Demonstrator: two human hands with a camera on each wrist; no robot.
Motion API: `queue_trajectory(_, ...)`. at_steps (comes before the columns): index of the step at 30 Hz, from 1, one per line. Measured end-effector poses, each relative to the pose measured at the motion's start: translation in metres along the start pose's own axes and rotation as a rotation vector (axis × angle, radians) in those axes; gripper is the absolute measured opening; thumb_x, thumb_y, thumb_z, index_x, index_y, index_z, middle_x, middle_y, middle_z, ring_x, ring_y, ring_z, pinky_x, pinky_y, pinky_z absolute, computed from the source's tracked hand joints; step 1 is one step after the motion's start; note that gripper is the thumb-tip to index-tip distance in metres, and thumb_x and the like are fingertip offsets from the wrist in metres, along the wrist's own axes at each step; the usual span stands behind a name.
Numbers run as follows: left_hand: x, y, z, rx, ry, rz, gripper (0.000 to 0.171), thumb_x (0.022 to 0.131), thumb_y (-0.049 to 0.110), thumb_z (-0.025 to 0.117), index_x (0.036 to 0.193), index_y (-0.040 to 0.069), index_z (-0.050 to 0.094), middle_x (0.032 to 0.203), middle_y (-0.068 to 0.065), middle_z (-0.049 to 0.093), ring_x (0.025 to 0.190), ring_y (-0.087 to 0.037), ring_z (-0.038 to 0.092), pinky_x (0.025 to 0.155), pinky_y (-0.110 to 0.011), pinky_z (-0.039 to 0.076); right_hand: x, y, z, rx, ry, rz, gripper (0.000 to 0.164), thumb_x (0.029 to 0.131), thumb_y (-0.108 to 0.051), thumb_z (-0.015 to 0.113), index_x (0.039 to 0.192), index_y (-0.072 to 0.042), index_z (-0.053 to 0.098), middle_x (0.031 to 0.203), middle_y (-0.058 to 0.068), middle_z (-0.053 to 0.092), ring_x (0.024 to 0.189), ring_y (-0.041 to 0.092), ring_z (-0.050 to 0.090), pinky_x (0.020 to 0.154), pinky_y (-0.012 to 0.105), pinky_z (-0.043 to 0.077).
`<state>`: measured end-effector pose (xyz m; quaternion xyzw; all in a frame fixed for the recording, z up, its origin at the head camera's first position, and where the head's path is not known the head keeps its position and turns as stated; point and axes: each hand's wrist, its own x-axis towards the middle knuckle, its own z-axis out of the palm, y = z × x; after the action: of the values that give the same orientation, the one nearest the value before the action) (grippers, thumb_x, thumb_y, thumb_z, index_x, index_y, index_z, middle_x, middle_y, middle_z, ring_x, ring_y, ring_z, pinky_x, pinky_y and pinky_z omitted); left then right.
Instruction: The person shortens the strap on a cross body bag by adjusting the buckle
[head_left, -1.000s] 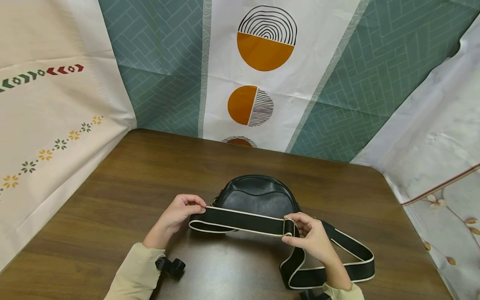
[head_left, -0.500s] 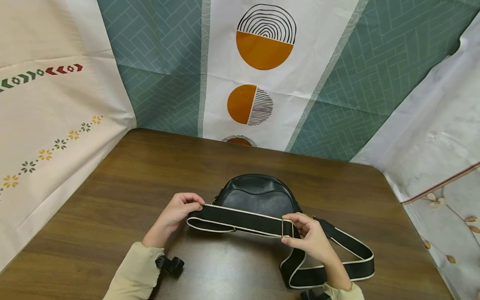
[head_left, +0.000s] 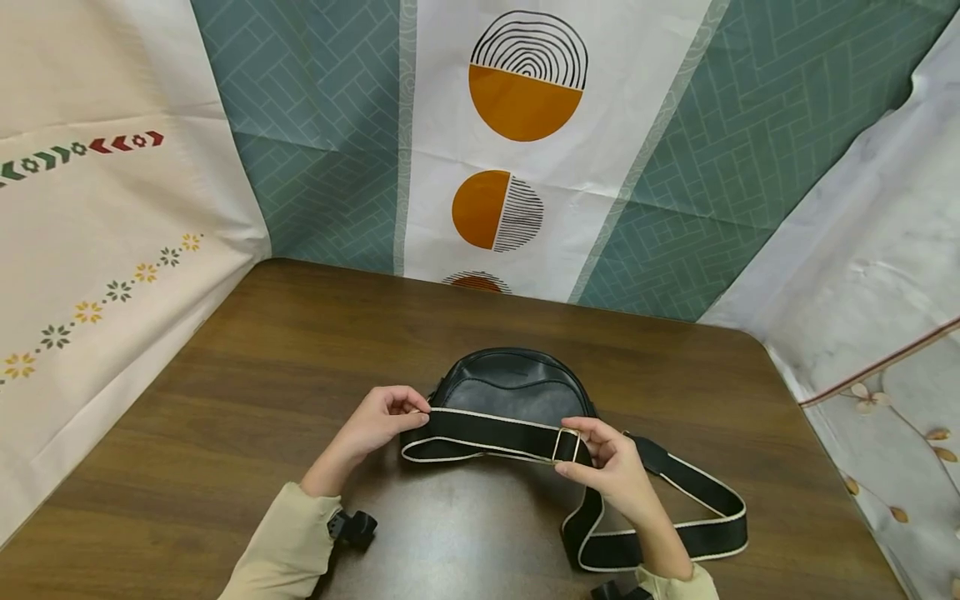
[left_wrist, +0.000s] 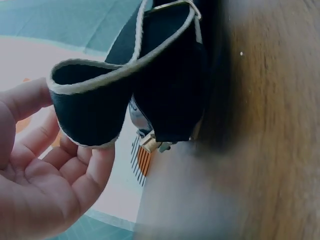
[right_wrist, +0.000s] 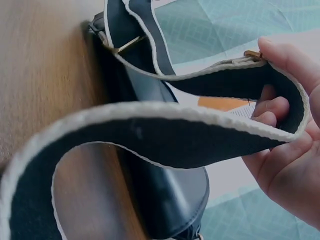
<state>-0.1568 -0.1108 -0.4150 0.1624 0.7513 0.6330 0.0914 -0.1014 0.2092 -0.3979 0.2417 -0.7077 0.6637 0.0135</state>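
A black half-round bag [head_left: 517,392] stands on the table, with a wide black strap [head_left: 487,428] edged in white stretched in front of it. My left hand [head_left: 382,421] pinches the strap where it folds back in a loop, thumb and fingertips at its upper edge. At the strap's gold slide buckle [head_left: 567,445], my right hand [head_left: 607,462] pinches the metal frame between thumb and fingers. The right wrist view shows the strap [right_wrist: 170,137] curving round past the right fingers. In the left wrist view the folded loop [left_wrist: 90,105] rests against the left fingers.
The rest of the strap lies in a bend on the wooden table [head_left: 225,433], right of the right hand. Patterned cloth [head_left: 330,133] hangs behind the table, with pale cloths on the left [head_left: 112,250] and right [head_left: 885,333].
My left hand has moved right with the strap's folded end, so the span between the hands is shorter. The right hand and buckle have shifted slightly up and left.
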Motion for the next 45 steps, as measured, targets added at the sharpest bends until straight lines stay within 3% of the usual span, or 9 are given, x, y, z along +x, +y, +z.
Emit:
queue_trajectory(8, 0.003, 0.006, 0.009, 0.053, -0.008, 0.033, 0.011, 0.077, -0.003, 0.063, 0.085, -0.01, 0.061, 0.075, -0.009, 0.058, 0.067, -0.014, 0.053, 0.061, -0.023, 0.045, 0.0, 0.002, 0.001, 0.114, 0.01, 0.002, 0.046, 0.071, 0.016, 0.064, 0.111, -0.005, 0.058, 0.09, 0.005, 0.062, 0.075, 0.012, 0.059, 0.061, 0.022, 0.049)
queue_trajectory(13, 0.007, 0.012, 0.019, 0.051, -0.043, 0.039, 0.012, 0.078, -0.001, 0.062, 0.085, -0.01, 0.061, 0.075, -0.007, 0.059, 0.068, -0.014, 0.053, 0.063, -0.023, 0.045, 0.001, 0.005, 0.001, 0.224, -0.055, -0.048, 0.043, 0.074, 0.012, 0.063, 0.114, 0.014, 0.049, 0.094, 0.007, 0.062, 0.078, 0.015, 0.06, 0.064, 0.023, 0.049)
queue_trajectory(16, 0.009, 0.014, 0.024, 0.054, -0.047, 0.046, 0.011, 0.079, 0.0, 0.062, 0.084, -0.009, 0.062, 0.075, -0.006, 0.059, 0.068, -0.013, 0.053, 0.064, -0.022, 0.044, 0.003, 0.006, 0.002, 0.241, -0.075, -0.067, 0.043, 0.076, 0.011, 0.063, 0.114, 0.019, 0.045, 0.093, 0.006, 0.062, 0.078, 0.014, 0.06, 0.063, 0.022, 0.049)
queue_trajectory(25, 0.012, 0.017, 0.035, 0.052, -0.051, 0.054, 0.014, 0.079, 0.0, 0.062, 0.087, -0.011, 0.061, 0.076, -0.006, 0.059, 0.069, -0.014, 0.053, 0.063, -0.022, 0.043, 0.003, 0.009, 0.005, 0.272, -0.085, -0.059, 0.037, 0.08, 0.017, 0.052, 0.116, 0.009, 0.052, 0.095, 0.006, 0.062, 0.081, 0.013, 0.06, 0.067, 0.022, 0.048)
queue_trajectory(31, 0.015, 0.023, 0.046, 0.05, -0.071, 0.115, 0.014, 0.079, 0.003, 0.063, 0.086, -0.008, 0.062, 0.077, -0.006, 0.06, 0.07, -0.014, 0.055, 0.061, -0.023, 0.044, 0.003, 0.011, 0.006, 0.267, -0.077, -0.053, 0.036, 0.082, 0.017, 0.048, 0.114, 0.0, 0.055, 0.095, 0.003, 0.062, 0.082, 0.011, 0.059, 0.069, 0.02, 0.047)
queue_trajectory(41, 0.016, 0.04, 0.064, -0.008, -0.153, 0.181, 0.021, 0.076, 0.007, 0.07, 0.091, -0.006, 0.063, 0.089, -0.018, 0.059, 0.064, -0.019, 0.055, 0.057, -0.023, 0.044, 0.003, 0.013, 0.01, 0.358, -0.092, -0.046, 0.03, 0.084, 0.016, 0.046, 0.105, -0.006, 0.045, 0.094, 0.0, 0.063, 0.086, 0.008, 0.059, 0.073, 0.019, 0.045)
queue_trajectory(45, 0.017, 0.04, 0.07, 0.017, -0.173, 0.216, 0.024, 0.073, 0.008, 0.072, 0.092, -0.004, 0.064, 0.09, -0.017, 0.06, 0.071, -0.025, 0.056, 0.061, -0.026, 0.045, 0.004, 0.014, 0.011, 0.376, -0.093, -0.033, 0.029, 0.084, 0.015, 0.046, 0.103, -0.007, 0.045, 0.095, 0.0, 0.064, 0.087, 0.008, 0.059, 0.073, 0.019, 0.045)
